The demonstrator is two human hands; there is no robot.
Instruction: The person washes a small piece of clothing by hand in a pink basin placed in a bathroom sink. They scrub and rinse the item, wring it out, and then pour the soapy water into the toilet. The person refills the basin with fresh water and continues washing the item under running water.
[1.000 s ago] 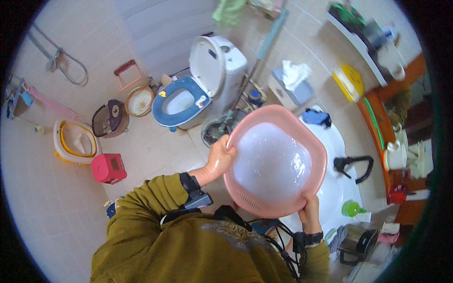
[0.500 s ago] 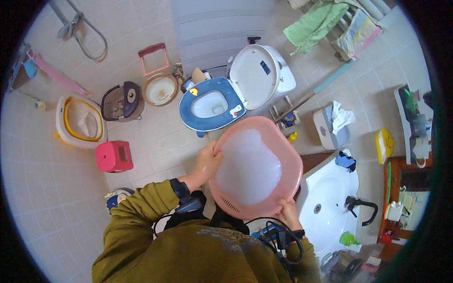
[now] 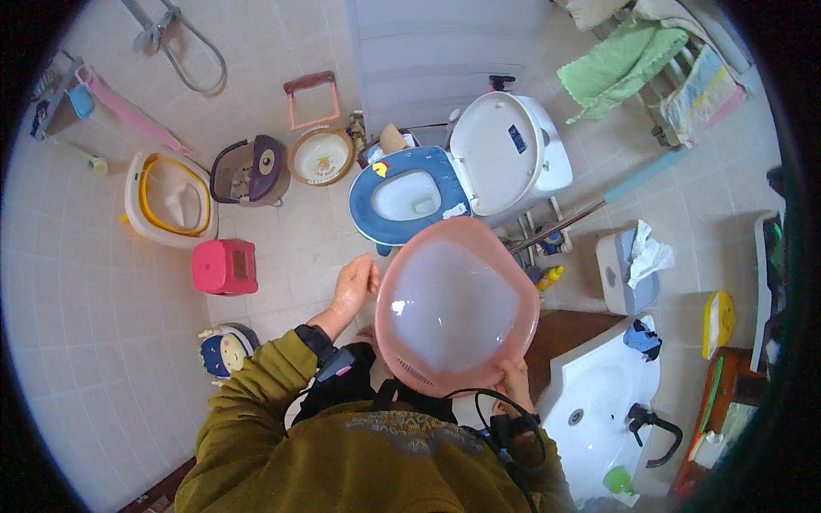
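A pink plastic basin holds cloudy, whitish water and sits in front of my body, just below the toilet. My right hand grips its lower right rim, thumb over the edge. Off the basin's left side is my left hand, its fingers curled together with nothing visible in them and a small gap to the rim. Whether the basin rests on something underneath is hidden.
Beyond the basin stands a toilet with a blue padded seat, its lid raised. To the right are a white washbasin with a black tap and a tissue box. A red stool and a mop bucket stand left.
My left hand has let go of the basin's left rim and moved away to the left. The basin looks more level and lower. My right hand keeps its hold.
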